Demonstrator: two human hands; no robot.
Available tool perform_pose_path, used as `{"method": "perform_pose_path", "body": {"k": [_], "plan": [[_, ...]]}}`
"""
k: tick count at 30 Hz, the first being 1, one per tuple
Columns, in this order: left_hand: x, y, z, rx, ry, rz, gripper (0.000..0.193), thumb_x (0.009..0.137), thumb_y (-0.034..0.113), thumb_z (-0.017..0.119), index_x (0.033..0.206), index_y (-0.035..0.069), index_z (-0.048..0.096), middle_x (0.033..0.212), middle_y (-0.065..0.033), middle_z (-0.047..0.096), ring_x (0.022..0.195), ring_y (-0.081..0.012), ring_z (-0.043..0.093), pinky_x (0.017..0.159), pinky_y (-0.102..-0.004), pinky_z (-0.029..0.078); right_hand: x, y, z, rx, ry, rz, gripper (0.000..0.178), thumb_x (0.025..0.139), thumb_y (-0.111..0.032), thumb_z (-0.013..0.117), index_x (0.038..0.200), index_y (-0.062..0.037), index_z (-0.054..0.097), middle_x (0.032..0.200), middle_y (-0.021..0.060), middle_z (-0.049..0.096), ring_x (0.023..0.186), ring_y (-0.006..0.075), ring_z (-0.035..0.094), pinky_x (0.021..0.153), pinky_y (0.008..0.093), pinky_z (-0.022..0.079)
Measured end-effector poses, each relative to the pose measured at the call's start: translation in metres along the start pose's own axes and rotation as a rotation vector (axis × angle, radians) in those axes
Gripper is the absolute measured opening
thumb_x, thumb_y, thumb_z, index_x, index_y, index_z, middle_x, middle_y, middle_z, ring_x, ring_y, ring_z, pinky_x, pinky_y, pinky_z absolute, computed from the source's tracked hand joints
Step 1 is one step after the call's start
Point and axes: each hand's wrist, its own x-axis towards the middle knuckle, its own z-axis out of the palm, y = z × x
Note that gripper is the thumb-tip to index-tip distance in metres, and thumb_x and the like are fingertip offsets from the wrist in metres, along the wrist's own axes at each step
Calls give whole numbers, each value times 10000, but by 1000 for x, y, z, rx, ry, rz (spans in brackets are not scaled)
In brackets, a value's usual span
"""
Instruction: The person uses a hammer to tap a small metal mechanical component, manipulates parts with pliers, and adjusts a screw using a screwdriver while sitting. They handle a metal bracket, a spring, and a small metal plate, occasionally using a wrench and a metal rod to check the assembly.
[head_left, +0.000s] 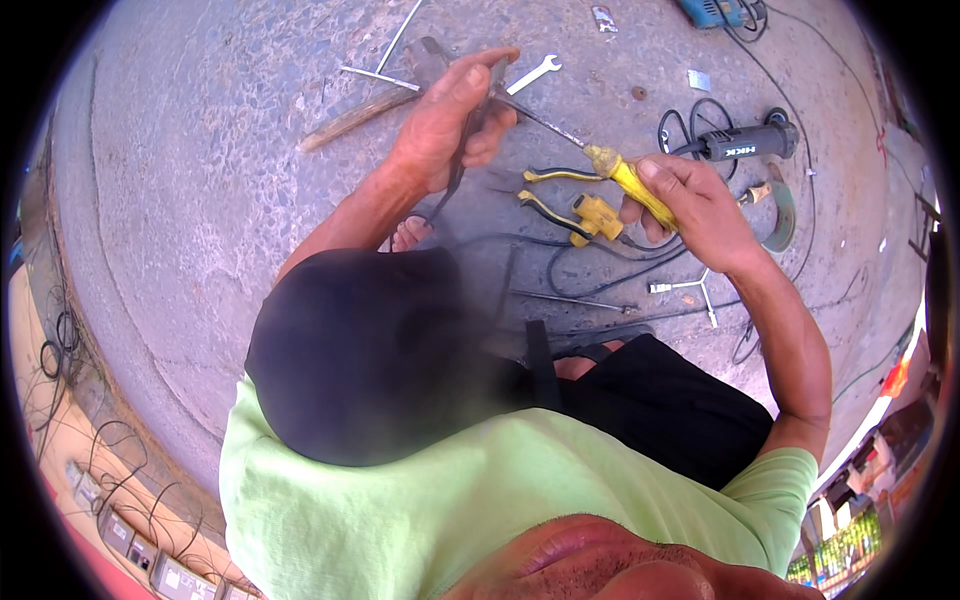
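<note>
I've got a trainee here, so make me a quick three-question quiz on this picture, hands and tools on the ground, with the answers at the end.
1. Multiple choice: the right hand grips a tool whose handle is which colour? A) red B) yellow C) green
2. True or false: in the picture, the wooden-handled hammer lies to the left of the pliers.
3. Short answer: what does the left hand hold?

Key: 1. B. 2. True. 3. A thin dark strip; its exact kind cannot be told from this view.
</note>
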Motion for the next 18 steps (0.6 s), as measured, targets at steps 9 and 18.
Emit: {"method": "perform_pose_path", "body": {"k": [9, 18], "plan": [[0, 2, 5, -7, 29, 1, 711, 1001, 567, 572, 1513, 101, 410, 993, -81, 608, 580, -70, 408, 478, -215, 346, 5, 18, 7, -189, 165, -248, 444, 1018, -328, 613, 1289, 25, 598, 1045, 100, 720, 738, 76, 611, 587, 245, 464], [-4, 5, 5, 90, 64, 21, 762, 953, 594, 634, 1500, 103, 433, 1016, -93, 618, 594, -72, 426, 482, -215, 347, 7, 10, 8, 9, 128, -83, 445, 1033, -344, 585, 1303, 9, 600, 1043, 79, 727, 838, 105, 655, 684, 245, 503]]}}
